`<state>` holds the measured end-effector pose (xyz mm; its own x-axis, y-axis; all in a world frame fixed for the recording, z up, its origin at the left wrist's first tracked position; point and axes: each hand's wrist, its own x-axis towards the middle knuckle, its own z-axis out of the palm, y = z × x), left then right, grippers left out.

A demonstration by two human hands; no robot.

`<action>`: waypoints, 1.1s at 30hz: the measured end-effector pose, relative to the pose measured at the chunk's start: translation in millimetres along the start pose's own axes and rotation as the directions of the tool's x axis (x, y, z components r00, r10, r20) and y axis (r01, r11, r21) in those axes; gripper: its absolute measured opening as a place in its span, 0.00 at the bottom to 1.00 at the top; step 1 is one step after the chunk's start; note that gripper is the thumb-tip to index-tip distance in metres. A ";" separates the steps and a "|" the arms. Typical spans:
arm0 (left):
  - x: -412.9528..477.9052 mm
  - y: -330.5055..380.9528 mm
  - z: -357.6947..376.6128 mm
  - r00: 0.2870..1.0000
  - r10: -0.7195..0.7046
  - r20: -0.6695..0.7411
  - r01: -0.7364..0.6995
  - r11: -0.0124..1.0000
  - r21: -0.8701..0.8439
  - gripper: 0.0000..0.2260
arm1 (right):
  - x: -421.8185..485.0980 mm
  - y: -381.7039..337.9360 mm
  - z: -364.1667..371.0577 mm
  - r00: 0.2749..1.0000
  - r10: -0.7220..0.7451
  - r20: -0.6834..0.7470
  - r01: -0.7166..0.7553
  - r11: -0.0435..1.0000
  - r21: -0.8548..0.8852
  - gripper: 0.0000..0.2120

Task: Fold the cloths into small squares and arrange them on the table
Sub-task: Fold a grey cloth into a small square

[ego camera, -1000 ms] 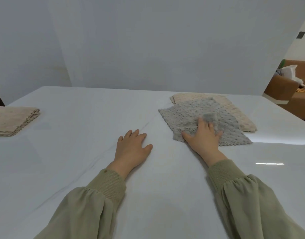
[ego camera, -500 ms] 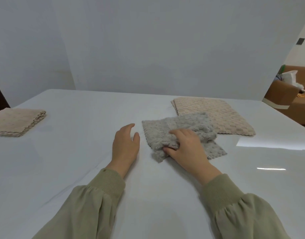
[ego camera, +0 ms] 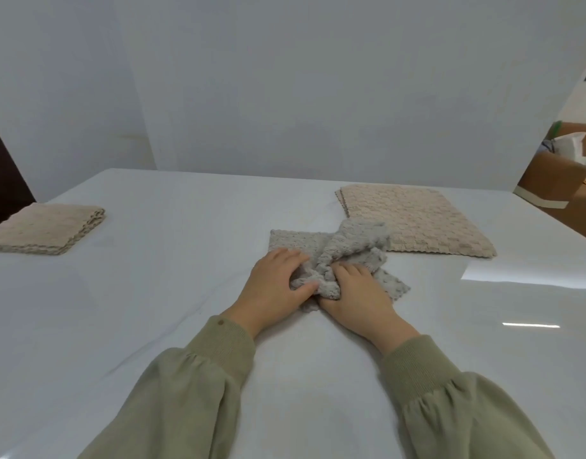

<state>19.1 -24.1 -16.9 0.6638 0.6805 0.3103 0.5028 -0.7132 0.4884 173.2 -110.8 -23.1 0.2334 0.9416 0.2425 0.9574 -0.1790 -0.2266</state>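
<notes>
The grey bumpy cloth point(ego camera: 321, 250) sits bunched up in the middle of the shiny white table point(ego camera: 152, 309), right in front of the person. The left hand point(ego camera: 275, 283) pinches the near lump of it between thumb and fingers. The right hand point(ego camera: 357, 293) has its fingers curled into the same lump from the 3 o'clock side. To do this step well, I think both hands should find two corners, pull the cloth flat and smooth, and only then fold it edge to edge, so the square comes out neat. A big flat beige bumpy cloth point(ego camera: 417, 223) lies at 1 o'clock, and the grey one's far tip seems to rest on its edge. A small folded beige square point(ego camera: 43, 228) lies at 10 o'clock, well apart. No words, labels or brands can be read anywhere.
</notes>
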 end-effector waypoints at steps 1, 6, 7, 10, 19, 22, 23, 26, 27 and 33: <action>-0.6 -1.9 -1.2 1.000 -0.018 0.022 0.018 1.000 0.013 0.20 | -3.4 -2.3 0.4 1.000 -0.030 0.003 0.030 0.999 0.035 0.31; -4.2 -4.4 -8.7 0.996 -0.079 0.049 0.080 0.997 -0.021 0.10 | -16.9 -3.0 -8.5 0.997 -0.069 0.032 0.061 0.974 0.216 0.33; -5.6 -6.0 -11.3 0.995 -0.095 0.041 0.096 0.995 -0.026 0.09 | -19.2 -4.1 -11.0 0.997 -0.070 0.031 0.060 0.969 0.241 0.33; -11.1 -15.4 -25.6 0.983 -0.185 0.002 0.185 0.983 0.019 0.09 | -24.0 -9.4 -17.5 0.997 -0.079 0.022 0.069 0.951 0.300 0.31; -32.8 -23.3 -58.3 0.955 -0.199 -0.219 0.229 0.966 0.121 0.14 | -12.0 -22.7 -16.9 0.962 -0.037 -0.272 0.111 0.958 0.263 0.30; -26.9 -18.9 -44.0 0.993 -0.070 -0.100 0.089 0.976 0.198 0.18 | -5.0 -27.9 -7.4 0.999 -0.042 -0.010 0.043 0.989 0.145 0.33; -25.1 -19.1 -37.9 0.998 -0.067 -0.010 0.068 0.967 0.245 0.19 | -3.0 -28.8 -2.3 0.995 -0.046 0.093 0.040 0.997 0.068 0.34; -20.5 -26.3 -30.1 0.978 -0.143 0.151 0.086 0.939 0.333 0.22 | 4.4 -28.3 5.8 0.976 -0.049 0.212 0.062 0.996 -0.058 0.36; -19.2 -29.3 -31.2 0.979 -0.148 0.144 0.090 0.935 0.344 0.22 | 8.1 -27.5 7.1 0.974 -0.049 0.220 0.065 0.996 -0.064 0.36; -15.0 -46.9 -42.4 0.971 -0.237 0.024 0.236 0.971 0.043 0.21 | 37.4 -21.6 14.2 0.976 -0.079 0.203 0.097 0.992 -0.078 0.33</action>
<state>-37.9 6.3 -9.9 0.5385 0.8262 0.1657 0.6685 -0.5386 0.5128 158.8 -67.6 -22.5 0.1175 0.9911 0.0628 0.9858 -0.1087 -0.1282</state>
